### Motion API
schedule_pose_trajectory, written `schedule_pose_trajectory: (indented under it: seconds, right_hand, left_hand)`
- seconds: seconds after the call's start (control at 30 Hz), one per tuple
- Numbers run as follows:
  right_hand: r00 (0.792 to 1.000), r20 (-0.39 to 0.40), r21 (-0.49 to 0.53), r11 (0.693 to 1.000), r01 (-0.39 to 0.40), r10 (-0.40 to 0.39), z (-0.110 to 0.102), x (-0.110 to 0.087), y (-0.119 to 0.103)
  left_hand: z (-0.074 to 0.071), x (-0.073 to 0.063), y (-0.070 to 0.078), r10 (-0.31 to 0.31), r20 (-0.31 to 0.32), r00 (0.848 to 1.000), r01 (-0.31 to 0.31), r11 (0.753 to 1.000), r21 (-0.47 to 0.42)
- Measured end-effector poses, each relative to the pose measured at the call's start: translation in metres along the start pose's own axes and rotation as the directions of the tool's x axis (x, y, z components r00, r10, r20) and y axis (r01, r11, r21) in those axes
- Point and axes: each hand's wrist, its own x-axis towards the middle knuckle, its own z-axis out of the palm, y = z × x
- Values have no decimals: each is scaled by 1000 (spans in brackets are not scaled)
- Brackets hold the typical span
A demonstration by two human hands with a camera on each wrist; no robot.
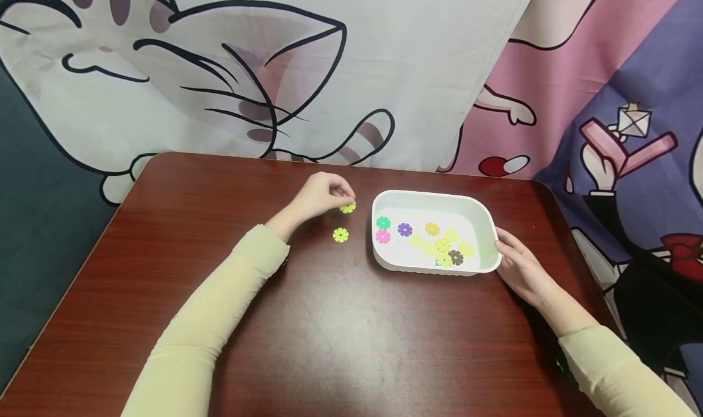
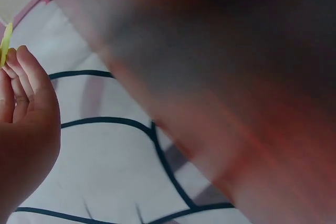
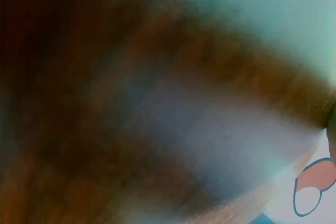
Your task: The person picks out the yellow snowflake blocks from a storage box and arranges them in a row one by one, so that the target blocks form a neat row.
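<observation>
Between thumb and fingertips, my left hand [image 1: 323,192] pinches a yellow-green flower-shaped plastic disc [image 1: 348,208], just left of a white plastic tub [image 1: 423,270]. The left wrist view catches the same disc [image 2: 6,44] edge-on at the fingertips. A matching loose disc [image 1: 340,234] lies on the table nearer to me. My right hand [image 1: 524,273] grips the tub's right end, thumb at the rim. Inside are a green disc [image 1: 383,222], a pink one [image 1: 382,236], a purple one [image 1: 404,229], an orange one [image 1: 432,228], a dark one [image 1: 456,257] and several yellow ones. The right wrist view is mostly blurred.
The dark red-brown wooden table [image 1: 329,344] has rounded far corners. Right behind its far edge hangs a white curtain [image 1: 417,69] with a cartoon cat, and a pink and blue printed cloth [image 1: 571,99] hangs at the right.
</observation>
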Motion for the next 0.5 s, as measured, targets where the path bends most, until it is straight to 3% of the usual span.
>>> schedule_pose_trajectory:
  seconds: [0.27,0.5]
  right_hand:
    - [1000,-3,-20,1000,-9,9,0,0,0]
    - [1000,-12,-25,1000,-15,14,0,0,0]
  left_hand:
    - [-8,-16,-24,-39,38,999,37,998,50]
    - [-11,-22,-31,-64,104,992,56,995,80]
